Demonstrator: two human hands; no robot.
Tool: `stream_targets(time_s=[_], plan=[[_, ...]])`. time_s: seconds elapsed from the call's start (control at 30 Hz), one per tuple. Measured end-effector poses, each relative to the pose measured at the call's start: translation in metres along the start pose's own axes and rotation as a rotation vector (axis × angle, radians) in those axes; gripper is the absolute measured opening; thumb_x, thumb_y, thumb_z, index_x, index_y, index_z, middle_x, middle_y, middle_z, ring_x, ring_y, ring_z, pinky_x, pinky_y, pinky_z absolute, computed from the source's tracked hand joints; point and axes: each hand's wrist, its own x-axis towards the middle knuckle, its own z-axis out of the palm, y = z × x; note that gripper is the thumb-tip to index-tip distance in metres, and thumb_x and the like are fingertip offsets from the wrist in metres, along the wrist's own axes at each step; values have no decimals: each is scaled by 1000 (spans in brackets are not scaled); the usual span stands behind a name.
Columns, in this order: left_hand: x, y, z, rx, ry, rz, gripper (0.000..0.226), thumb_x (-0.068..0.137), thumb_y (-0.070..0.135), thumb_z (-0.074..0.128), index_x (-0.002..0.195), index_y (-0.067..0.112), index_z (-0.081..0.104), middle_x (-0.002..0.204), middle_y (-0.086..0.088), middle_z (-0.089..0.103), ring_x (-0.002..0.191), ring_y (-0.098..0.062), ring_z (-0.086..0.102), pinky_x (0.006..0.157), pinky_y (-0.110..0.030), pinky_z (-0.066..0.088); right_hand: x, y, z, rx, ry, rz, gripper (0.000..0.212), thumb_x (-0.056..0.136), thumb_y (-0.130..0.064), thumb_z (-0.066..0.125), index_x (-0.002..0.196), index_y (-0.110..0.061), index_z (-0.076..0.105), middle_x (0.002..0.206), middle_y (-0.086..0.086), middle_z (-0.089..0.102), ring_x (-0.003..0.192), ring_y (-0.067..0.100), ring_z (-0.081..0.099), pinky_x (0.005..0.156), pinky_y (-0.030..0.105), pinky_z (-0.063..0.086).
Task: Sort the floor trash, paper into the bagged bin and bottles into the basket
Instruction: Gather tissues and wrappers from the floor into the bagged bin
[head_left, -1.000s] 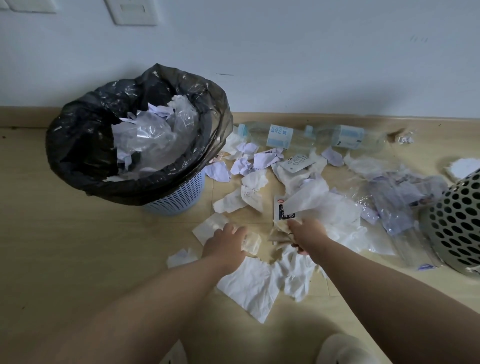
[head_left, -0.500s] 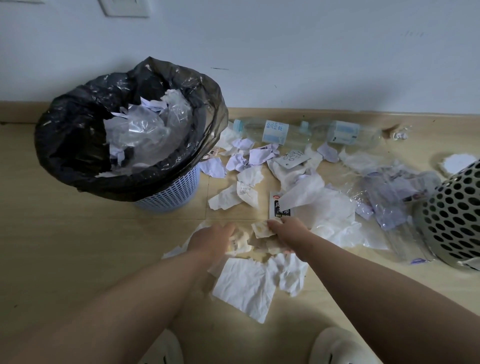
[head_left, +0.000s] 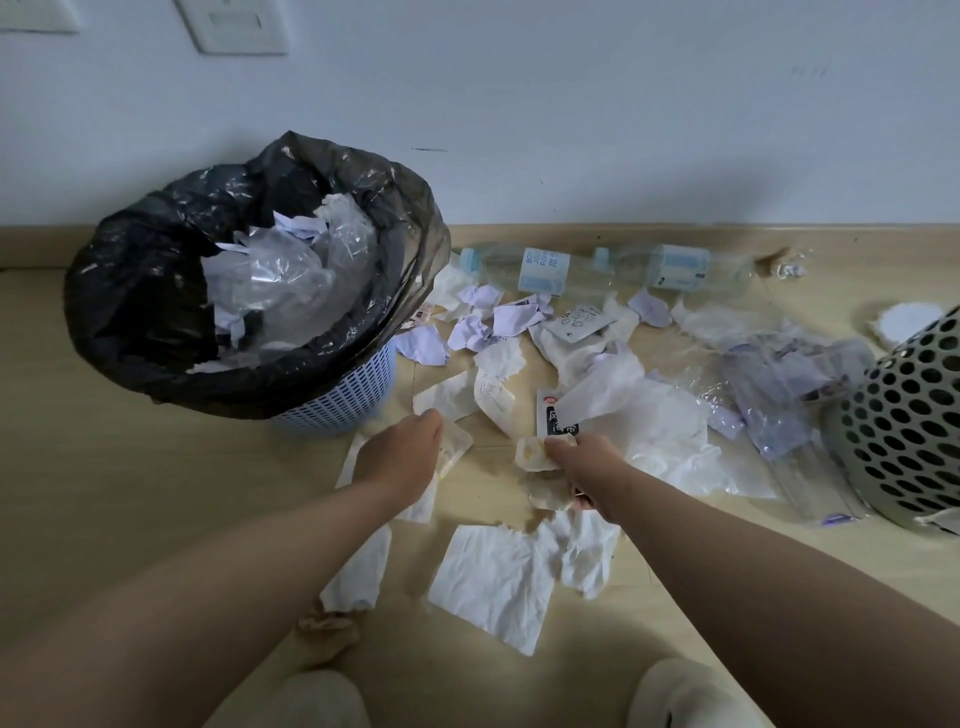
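Note:
A blue bin lined with a black bag stands at the left, with paper and clear plastic inside. Torn white and lilac paper scraps litter the floor between it and the perforated basket at the right edge. Two clear bottles with pale blue labels lie by the wall. My left hand grips a crumpled paper wad. My right hand grips a yellowish stained tissue. A flat white tissue lies near me.
Clear plastic wrappers lie in a heap beside the basket. A black-and-white printed sachet pokes out under a tissue. My two pale slippers show at the bottom edge. The wall with its wooden skirting runs behind everything.
Both hands have lifted a little and drawn apart, each carrying its paper; the left moved toward the bin. A long tissue strip under my left arm is now uncovered.

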Motion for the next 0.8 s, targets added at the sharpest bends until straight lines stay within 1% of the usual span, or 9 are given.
stream_targets(time_s=[0.1, 0.2, 0.3, 0.37, 0.47, 0.53, 0.6, 0.7, 0.8], plan=[[-8, 2, 10, 27, -210, -28, 24, 95, 23, 38, 118, 17, 42, 123, -7, 47, 104, -27, 52, 79, -37, 45, 0, 2, 3, -35, -9, 1, 36, 95, -31, 50, 118, -4, 54, 112, 16, 60, 82, 24, 57, 50, 24, 40], [-12, 1, 16, 157, -306, 2, 38, 93, 12, 36, 130, 21, 38, 136, -8, 35, 114, -28, 46, 80, -34, 41, -2, 5, 7, -58, -40, -1, 35, 95, -31, 49, 118, -5, 55, 108, 16, 60, 71, 19, 53, 47, 23, 37], [-14, 3, 16, 302, -243, 66, 33, 94, 13, 35, 125, 20, 45, 129, -7, 44, 110, -26, 47, 77, -31, 34, -4, 8, 8, -71, -83, -12, 31, 96, -29, 48, 114, -5, 56, 99, 12, 58, 67, 16, 52, 49, 24, 40], [-15, 3, 17, 359, -129, 120, 29, 94, 14, 36, 119, 19, 49, 124, -5, 48, 108, -23, 46, 77, -28, 29, -5, 8, 8, -76, -100, -14, 31, 96, -28, 48, 114, -4, 56, 99, 12, 57, 70, 18, 53, 52, 25, 42], [-15, 3, 21, 296, 0, 197, 36, 91, 12, 39, 125, 22, 47, 133, -2, 42, 115, -22, 42, 85, -28, 32, -5, 6, 8, -54, -118, -10, 29, 96, -28, 48, 113, -5, 56, 100, 12, 58, 76, 20, 55, 53, 25, 43], [-14, 7, 22, 226, -80, 174, 45, 90, 7, 41, 131, 26, 42, 137, -2, 38, 119, -24, 40, 90, -31, 34, -5, 4, 9, -31, -130, -7, 28, 96, -27, 48, 113, -6, 57, 100, 11, 60, 77, 20, 57, 54, 25, 44], [-14, 11, 21, 238, -150, 153, 47, 89, 3, 42, 131, 25, 42, 130, -5, 42, 115, -25, 43, 85, -31, 36, -6, 5, 9, -41, -134, -11, 29, 96, -28, 48, 112, -6, 57, 100, 11, 60, 80, 21, 57, 56, 25, 44], [-16, 14, 22, 312, -162, 196, 30, 91, 3, 42, 117, 16, 50, 112, -5, 53, 92, -22, 51, 70, -28, 34, -8, 8, 10, -93, -143, -6, 28, 97, -29, 48, 110, -5, 53, 100, 12, 57, 76, 20, 55, 54, 25, 44], [-17, 12, 18, 328, -235, 135, 23, 91, 2, 42, 109, 12, 52, 109, -9, 57, 96, -25, 56, 71, -29, 38, -9, 9, 10, -123, -144, -4, 30, 97, -30, 48, 113, -6, 52, 103, 12, 56, 80, 21, 54, 54, 24, 44]])
